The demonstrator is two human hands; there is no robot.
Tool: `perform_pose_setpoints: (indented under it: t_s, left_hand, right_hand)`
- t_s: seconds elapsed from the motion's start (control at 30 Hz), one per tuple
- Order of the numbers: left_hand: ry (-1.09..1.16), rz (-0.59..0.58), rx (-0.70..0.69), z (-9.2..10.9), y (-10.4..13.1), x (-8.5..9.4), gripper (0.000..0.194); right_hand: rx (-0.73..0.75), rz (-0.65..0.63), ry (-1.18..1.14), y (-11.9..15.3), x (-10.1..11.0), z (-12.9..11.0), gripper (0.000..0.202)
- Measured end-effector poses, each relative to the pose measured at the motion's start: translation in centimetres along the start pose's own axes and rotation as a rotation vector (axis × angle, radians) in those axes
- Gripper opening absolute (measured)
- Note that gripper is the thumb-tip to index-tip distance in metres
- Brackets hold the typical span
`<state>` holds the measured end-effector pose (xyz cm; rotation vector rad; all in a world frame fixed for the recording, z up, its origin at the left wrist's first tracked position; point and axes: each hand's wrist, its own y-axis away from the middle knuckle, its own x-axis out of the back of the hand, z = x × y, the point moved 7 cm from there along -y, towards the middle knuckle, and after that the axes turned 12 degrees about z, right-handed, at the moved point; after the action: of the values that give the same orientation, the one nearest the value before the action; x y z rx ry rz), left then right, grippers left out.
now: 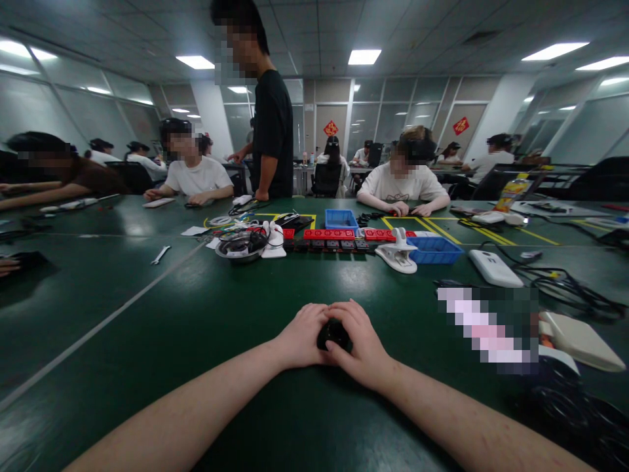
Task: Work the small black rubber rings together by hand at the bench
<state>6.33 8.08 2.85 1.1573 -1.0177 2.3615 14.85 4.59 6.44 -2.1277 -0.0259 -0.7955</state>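
Note:
Both of my hands are together over the green tabletop (216, 419), in the middle of the head view. Between them sits a small round black part (333, 333), dark and glossy, its exact kind unclear. My left hand (303, 335) curls around its left side, with the fingertips partly hidden. On the other side my right hand (361, 344) arches over it, fingers at the back and thumb across the front. The part's underside is hidden, so I cannot tell whether it touches the table.
Ahead lie a metal bowl (240, 249) with cables, a red-and-black strip (339, 235), a white clamp (399, 254) and a blue bin (435, 250). A wrench (160, 254) is at left. Rightward are a white device (495, 267) and round black parts (560, 403). People sit across.

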Motion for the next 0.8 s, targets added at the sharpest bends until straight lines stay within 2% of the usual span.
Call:
perform_pose_setpoints:
  t_s: [0.2,0.5,0.67,0.8]
  left_hand:
    - [-0.05,-0.006,0.027,0.6,-0.1,0.3,0.057]
    - [-0.089,-0.017,0.042,0.5,-0.3,0.3,0.034]
    - [-0.04,-0.025,0.033,0.1,-0.3,0.3,0.037]
    - [0.069,-0.069,0.036,-0.2,-0.2,0.4,0.042]
  right_hand:
    - [-0.107,0.025,0.089,0.0,0.0,0.9,0.027]
    - [-0.217,-0.028,0.225,-0.2,-0.4,1.6,0.021]
    - [-0.184,-0.039,0.181,-0.3,-0.4,1.4,0.019]
    - [-0.081,-0.049,0.034,-0.4,-0.3,0.4,0.019]
